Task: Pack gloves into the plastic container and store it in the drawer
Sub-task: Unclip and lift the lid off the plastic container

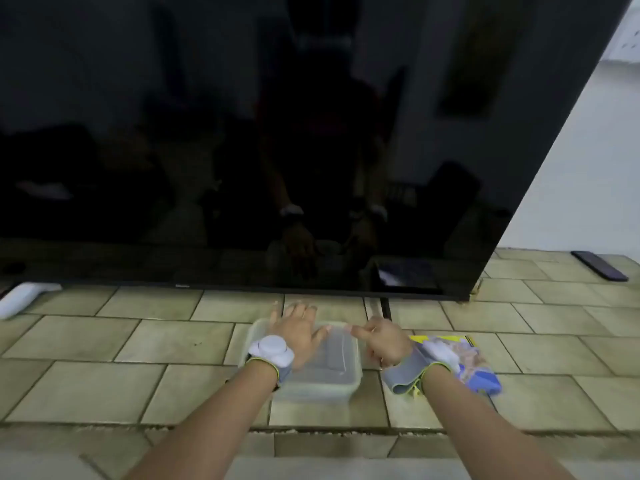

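A clear plastic container (322,379) with its lid on sits on the tiled counter in front of me. My left hand (298,332) lies flat on the lid's far left part, fingers spread. My right hand (382,342) is at the container's far right corner, thumb and forefinger pinched at the lid's edge. A packet of gloves (464,362) with yellow and blue print lies on the counter just right of the container, partly hidden by my right wrist. Both wrists wear grey bands with white sensors.
A large dark TV screen (242,150) stands right behind the container. A white remote (19,301) lies at the far left, a dark phone (599,265) at the far right. The tiled counter's front edge (311,433) runs under my forearms.
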Demonstrator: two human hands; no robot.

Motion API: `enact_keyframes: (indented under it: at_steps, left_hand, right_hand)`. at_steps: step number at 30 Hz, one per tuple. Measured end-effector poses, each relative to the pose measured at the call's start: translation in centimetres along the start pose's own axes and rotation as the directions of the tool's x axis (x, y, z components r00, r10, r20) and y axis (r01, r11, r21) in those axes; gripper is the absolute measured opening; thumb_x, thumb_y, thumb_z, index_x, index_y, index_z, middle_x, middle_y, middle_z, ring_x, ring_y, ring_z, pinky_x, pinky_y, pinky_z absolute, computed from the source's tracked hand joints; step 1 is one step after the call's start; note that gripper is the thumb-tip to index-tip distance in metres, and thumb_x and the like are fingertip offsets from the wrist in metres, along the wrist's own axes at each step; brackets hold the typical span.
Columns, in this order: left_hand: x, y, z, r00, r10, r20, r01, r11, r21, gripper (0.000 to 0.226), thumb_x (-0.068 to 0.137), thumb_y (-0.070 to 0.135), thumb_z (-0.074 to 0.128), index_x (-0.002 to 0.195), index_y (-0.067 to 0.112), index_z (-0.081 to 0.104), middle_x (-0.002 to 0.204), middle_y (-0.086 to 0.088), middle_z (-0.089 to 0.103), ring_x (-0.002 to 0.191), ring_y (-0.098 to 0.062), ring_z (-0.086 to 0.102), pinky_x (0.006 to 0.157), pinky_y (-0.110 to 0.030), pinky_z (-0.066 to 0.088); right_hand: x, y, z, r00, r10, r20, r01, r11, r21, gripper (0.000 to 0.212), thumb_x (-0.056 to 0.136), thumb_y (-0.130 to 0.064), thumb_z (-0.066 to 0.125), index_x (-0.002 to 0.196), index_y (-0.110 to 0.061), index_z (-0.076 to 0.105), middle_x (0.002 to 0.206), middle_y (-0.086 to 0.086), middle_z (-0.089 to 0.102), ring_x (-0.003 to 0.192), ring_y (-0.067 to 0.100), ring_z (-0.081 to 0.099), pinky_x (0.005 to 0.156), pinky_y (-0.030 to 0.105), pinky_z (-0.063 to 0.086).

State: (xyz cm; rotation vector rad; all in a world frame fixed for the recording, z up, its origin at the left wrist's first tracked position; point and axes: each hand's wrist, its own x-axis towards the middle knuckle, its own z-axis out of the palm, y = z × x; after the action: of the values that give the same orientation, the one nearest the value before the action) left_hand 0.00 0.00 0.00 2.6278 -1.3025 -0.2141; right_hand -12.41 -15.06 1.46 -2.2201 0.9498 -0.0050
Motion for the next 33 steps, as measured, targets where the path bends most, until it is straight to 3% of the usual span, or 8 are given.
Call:
enact_keyframes:
  at_steps: [6, 11, 19, 22, 24, 26, 29, 33]
  left_hand:
    - [-0.4, 0.2, 2.1, 0.995, -0.036, -0.096, 0.040, 0.999, 0.036, 0.060, 0.095, 0.059, 0.015, 0.139, 0.027, 0.040, 0.138, 0.004, 0.050, 0.135, -0.018, 0.037, 0.117, -0.045, 0.012]
    - [-0.5, 0.2, 2.2, 0.994, -0.021, -0.109, 0.028, 0.998, 0.065, 0.058, 0.096, 0.057, 0.015, 0.139, 0.026, 0.040, 0.135, 0.005, 0.052, 0.132, -0.019, 0.041, 0.115, -0.045, 0.015]
    - [-0.3, 0.2, 2.4, 0.994, 0.000, -0.113, 0.010, 0.997, 0.083, 0.058, 0.096, 0.056, 0.014, 0.136, 0.024, 0.042, 0.132, 0.004, 0.053, 0.128, -0.021, 0.043, 0.113, -0.047, 0.016]
    - [-0.4, 0.2, 2.3, 0.994, -0.001, -0.107, 0.010, 0.997, 0.078, 0.057, 0.096, 0.056, 0.014, 0.133, 0.024, 0.043, 0.130, 0.004, 0.054, 0.127, -0.022, 0.044, 0.112, -0.047, 0.017]
    - [-0.6, 0.2, 2.3, 0.994, 0.009, -0.110, 0.001, 0.996, 0.094, 0.057, 0.096, 0.056, 0.014, 0.133, 0.025, 0.043, 0.129, 0.004, 0.054, 0.126, -0.022, 0.045, 0.112, -0.047, 0.017]
    - [-0.5, 0.1, 2.3, 0.995, 0.002, -0.102, 0.007, 0.996, 0.090, 0.056, 0.096, 0.055, 0.014, 0.132, 0.025, 0.043, 0.129, 0.003, 0.054, 0.126, -0.023, 0.045, 0.111, -0.048, 0.018]
    - [-0.3, 0.1, 2.3, 0.997, -0.009, -0.075, 0.015, 0.997, 0.081, 0.054, 0.097, 0.054, 0.014, 0.133, 0.026, 0.043, 0.131, 0.004, 0.053, 0.127, -0.022, 0.044, 0.111, -0.046, 0.017]
    - [0.4, 0.0, 1.7, 0.998, -0.059, -0.006, 0.059, 0.998, 0.033, 0.047, 0.100, 0.047, 0.015, 0.128, 0.028, 0.048, 0.131, 0.002, 0.055, 0.127, -0.021, 0.045, 0.109, -0.042, 0.021]
  right_hand:
    - [-0.7, 2.3, 2.8, 0.980, 0.071, 0.186, -0.167, 0.801, 0.575, 0.044, 0.079, -0.045, 0.071, 0.073, -0.008, 0.047, 0.045, 0.004, 0.047, 0.031, 0.018, 0.045, 0.032, 0.022, 0.034]
    - [-1.1, 2.5, 3.7, 0.952, 0.112, 0.285, -0.289, 0.638, 0.714, 0.038, 0.073, -0.043, 0.077, 0.080, -0.011, 0.058, 0.052, 0.002, 0.049, 0.037, 0.014, 0.038, 0.033, 0.015, 0.021]
    - [-0.8, 2.1, 5.1, 0.976, 0.216, -0.013, -0.109, 0.542, 0.833, 0.041, 0.069, -0.019, 0.083, 0.061, -0.010, 0.045, 0.057, 0.012, 0.045, 0.033, 0.010, 0.038, 0.033, 0.015, 0.028]
    - [-1.2, 1.9, 4.2, 0.978, 0.189, -0.088, -0.077, 0.717, 0.692, 0.052, 0.062, -0.040, 0.084, 0.059, -0.016, 0.039, 0.058, 0.011, 0.045, 0.036, 0.012, 0.038, 0.038, 0.019, 0.031]
    - [-1.6, 1.8, 3.9, 0.972, 0.159, -0.174, -0.068, 0.896, 0.438, 0.055, 0.057, -0.059, 0.078, 0.064, -0.017, 0.044, 0.063, 0.005, 0.051, 0.051, 0.019, 0.048, 0.050, 0.028, 0.039]
    - [-2.2, 1.5, 3.7, 0.927, 0.035, -0.374, 0.011, 0.993, 0.120, 0.044, 0.067, -0.054, 0.073, 0.082, -0.018, 0.053, 0.084, 0.000, 0.055, 0.074, 0.021, 0.055, 0.063, 0.035, 0.046]
    - [-2.8, -0.1, 3.7, 0.759, -0.426, -0.492, 0.287, 0.898, -0.335, 0.024, 0.077, -0.035, 0.061, 0.093, -0.018, 0.054, 0.097, 0.002, 0.052, 0.088, 0.025, 0.052, 0.072, 0.039, 0.047]
    - [-2.4, -2.2, 6.1, 0.790, -0.454, -0.413, 0.255, 0.855, -0.452, 0.031, 0.070, -0.022, 0.055, 0.101, -0.016, 0.055, 0.106, 0.007, 0.057, 0.095, 0.027, 0.056, 0.076, 0.038, 0.050]
